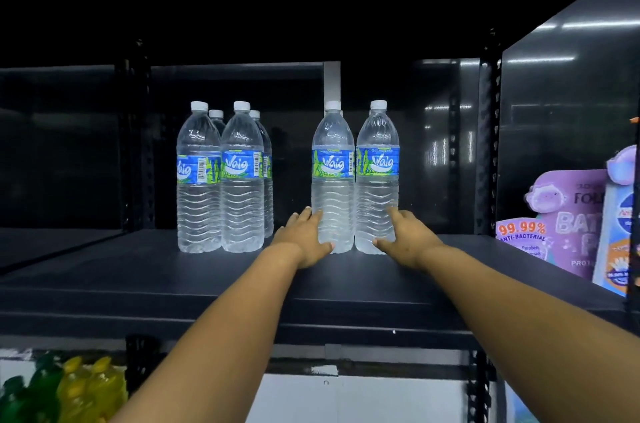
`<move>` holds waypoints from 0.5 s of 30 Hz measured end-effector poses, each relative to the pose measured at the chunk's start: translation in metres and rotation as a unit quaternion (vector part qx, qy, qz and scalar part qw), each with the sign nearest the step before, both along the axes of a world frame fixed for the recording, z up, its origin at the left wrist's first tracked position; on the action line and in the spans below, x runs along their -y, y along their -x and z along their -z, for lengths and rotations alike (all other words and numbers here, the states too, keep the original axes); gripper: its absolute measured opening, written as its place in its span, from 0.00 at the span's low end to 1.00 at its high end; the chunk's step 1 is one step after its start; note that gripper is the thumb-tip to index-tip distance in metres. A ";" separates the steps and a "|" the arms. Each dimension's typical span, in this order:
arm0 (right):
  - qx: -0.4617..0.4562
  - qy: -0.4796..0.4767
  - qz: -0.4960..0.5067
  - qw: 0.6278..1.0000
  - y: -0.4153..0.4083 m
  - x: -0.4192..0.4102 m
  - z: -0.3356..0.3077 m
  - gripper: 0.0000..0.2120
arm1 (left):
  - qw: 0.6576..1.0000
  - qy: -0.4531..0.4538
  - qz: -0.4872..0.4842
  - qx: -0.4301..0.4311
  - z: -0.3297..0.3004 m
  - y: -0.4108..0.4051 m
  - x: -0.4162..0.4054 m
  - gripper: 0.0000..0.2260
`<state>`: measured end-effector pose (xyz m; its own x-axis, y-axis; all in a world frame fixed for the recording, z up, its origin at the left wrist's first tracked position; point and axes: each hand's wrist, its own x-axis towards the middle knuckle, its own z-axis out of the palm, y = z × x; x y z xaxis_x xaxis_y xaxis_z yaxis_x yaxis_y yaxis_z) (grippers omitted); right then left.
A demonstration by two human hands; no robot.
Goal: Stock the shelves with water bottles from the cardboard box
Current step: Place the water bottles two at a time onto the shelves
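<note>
Both hands are at work low on the front pair of bottles: my left hand (306,238) cups the base of the left bottle (332,176), fingers round its far side and thumb across the front, while my right hand (403,237) wraps the base of the right bottle (377,176) the same way. I judge the low hold is for sliding the two, touching and upright, back along the shelf (207,287) without tipping them. More caps show behind this pair, though how many bottles stand there I cannot tell. Left of the pair, with a gap between, stands a cluster of four bottles (221,176). Every blue-and-green label reads "Waig"; two in the cluster show barcodes. Right of the pair, purple packs (568,214) read "99.99% ANTI-BACTERIAL". The cardboard box is out of view.
</note>
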<state>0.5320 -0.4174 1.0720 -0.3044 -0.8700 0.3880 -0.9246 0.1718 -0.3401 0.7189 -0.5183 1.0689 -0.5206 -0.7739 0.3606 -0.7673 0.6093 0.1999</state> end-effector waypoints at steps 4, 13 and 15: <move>-0.051 -0.034 0.023 0.998 -0.014 -0.017 -0.001 0.34 | 0.999 0.006 -0.010 0.045 -0.003 -0.008 -0.021 0.33; -0.108 -0.069 0.045 0.991 -0.055 -0.057 0.006 0.32 | 0.996 0.037 -0.003 0.080 0.006 -0.034 -0.058 0.28; -0.105 -0.068 0.050 0.991 -0.063 -0.063 0.007 0.32 | 0.996 0.040 0.002 0.077 0.008 -0.040 -0.065 0.27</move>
